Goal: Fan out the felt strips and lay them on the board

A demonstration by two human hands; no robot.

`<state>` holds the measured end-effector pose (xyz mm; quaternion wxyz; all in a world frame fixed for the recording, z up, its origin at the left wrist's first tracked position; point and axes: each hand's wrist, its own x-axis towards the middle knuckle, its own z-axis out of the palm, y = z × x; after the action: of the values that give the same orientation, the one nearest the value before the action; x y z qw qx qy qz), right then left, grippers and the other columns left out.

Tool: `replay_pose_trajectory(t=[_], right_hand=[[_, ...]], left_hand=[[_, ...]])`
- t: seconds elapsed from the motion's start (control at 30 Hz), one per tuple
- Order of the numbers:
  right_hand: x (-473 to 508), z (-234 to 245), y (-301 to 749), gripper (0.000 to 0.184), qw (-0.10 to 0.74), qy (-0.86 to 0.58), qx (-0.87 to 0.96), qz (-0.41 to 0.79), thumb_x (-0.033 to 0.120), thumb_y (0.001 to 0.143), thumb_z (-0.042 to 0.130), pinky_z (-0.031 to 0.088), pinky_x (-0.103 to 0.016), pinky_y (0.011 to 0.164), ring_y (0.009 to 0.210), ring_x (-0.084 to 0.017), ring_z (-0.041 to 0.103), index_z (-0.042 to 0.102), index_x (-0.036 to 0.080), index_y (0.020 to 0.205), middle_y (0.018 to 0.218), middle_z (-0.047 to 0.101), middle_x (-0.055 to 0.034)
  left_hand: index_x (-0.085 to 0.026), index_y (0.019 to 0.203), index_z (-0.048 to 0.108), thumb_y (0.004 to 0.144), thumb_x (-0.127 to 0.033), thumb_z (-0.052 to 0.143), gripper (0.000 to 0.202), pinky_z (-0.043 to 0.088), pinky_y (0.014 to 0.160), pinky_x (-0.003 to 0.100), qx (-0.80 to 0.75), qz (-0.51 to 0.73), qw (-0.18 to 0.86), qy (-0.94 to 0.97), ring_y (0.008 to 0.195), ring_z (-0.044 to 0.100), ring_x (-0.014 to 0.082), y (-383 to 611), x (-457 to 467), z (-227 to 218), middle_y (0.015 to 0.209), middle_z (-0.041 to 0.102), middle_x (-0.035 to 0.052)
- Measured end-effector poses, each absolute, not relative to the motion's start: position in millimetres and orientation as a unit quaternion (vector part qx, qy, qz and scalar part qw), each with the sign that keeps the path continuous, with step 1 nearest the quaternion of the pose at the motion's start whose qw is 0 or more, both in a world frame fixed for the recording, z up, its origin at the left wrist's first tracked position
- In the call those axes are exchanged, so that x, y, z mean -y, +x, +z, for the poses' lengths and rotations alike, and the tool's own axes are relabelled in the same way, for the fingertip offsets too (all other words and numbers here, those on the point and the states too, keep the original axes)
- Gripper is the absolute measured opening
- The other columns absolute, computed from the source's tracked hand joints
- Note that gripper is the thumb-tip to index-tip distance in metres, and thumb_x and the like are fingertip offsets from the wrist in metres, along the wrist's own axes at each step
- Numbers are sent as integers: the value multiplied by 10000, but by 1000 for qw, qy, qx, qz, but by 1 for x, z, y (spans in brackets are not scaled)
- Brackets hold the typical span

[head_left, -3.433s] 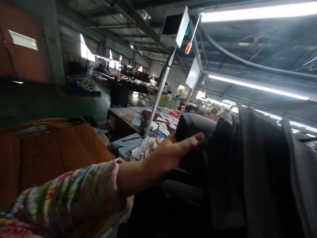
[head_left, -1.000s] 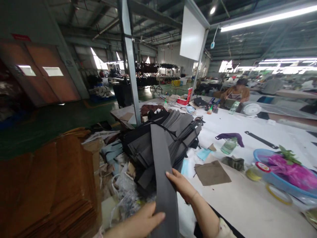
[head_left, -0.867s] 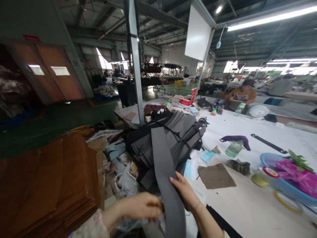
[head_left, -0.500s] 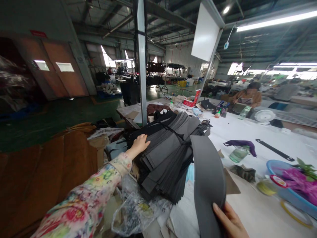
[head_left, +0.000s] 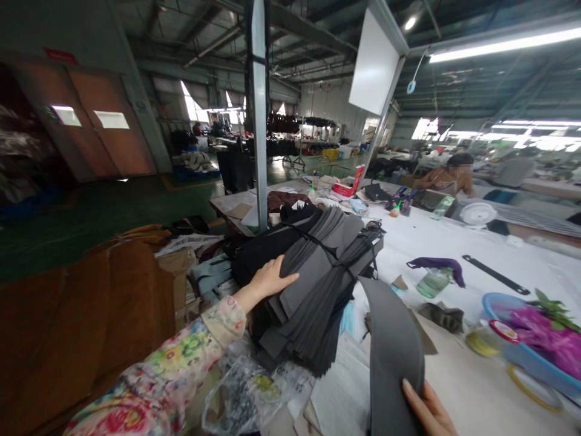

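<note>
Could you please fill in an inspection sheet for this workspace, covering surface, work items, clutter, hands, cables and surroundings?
Surface: pale table, loose items spread across it.
Work items: bundle of dark grey strips, tied with black bands; one separate grey strip, curved.
Clutter: clear plastic bag, purple cloth, red-lidded jar, blue basin holding a pink bag.
Hands: left hand touches the bundle, grip unclear; right hand holds the separate strip.
Cables: thin cord hanging near a tube light.
Surroundings: metal post behind the bundle; brown stack left; another person beyond the table.
</note>
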<state>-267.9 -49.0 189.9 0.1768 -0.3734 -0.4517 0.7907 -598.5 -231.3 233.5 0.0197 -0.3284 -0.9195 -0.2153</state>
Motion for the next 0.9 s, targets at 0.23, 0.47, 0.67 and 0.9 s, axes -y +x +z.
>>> replay_pose_trajectory(t=[0.23, 0.47, 0.67, 0.9], right_hand=[[54, 225, -301, 653, 289, -292, 494, 766, 413, 628, 688, 429, -347, 906, 1037, -223, 549, 457, 277, 1224, 1089, 634, -10], [76, 289, -357, 536, 423, -159, 485, 749, 404, 717, 596, 378, -348, 961, 1112, -183, 490, 455, 282, 1219, 1188, 571, -6], [85, 227, -438, 403, 225, -197, 433, 850, 395, 679, 617, 472, -355, 845, 1009, -214, 563, 563, 203, 1029, 1025, 655, -37], [89, 193, -463, 311, 201, -199, 396, 874, 358, 675, 608, 498, -385, 784, 908, -225, 611, 564, 193, 935, 814, 692, -42]], left_hand=[[-187, 1395, 1, 535, -532, 656, 1135, 368, 896, 377, 918, -116, -193, -327, 1207, 359, 372, -606, 208, 267, 1403, 188, 233], [-184, 1396, 8, 459, -678, 627, 1227, 361, 905, 401, 905, -158, -226, -325, 1228, 313, 394, -617, 195, 257, 1418, 127, 242], [-207, 1396, 76, 492, -537, 673, 1132, 419, 838, 354, 916, -185, -171, -312, 1105, 479, 352, -614, 198, 250, 1338, 338, 199], [-207, 1398, 80, 548, -377, 672, 1050, 479, 761, 285, 826, -342, -299, -336, 1023, 553, 249, -610, 231, 290, 1257, 490, 110]])
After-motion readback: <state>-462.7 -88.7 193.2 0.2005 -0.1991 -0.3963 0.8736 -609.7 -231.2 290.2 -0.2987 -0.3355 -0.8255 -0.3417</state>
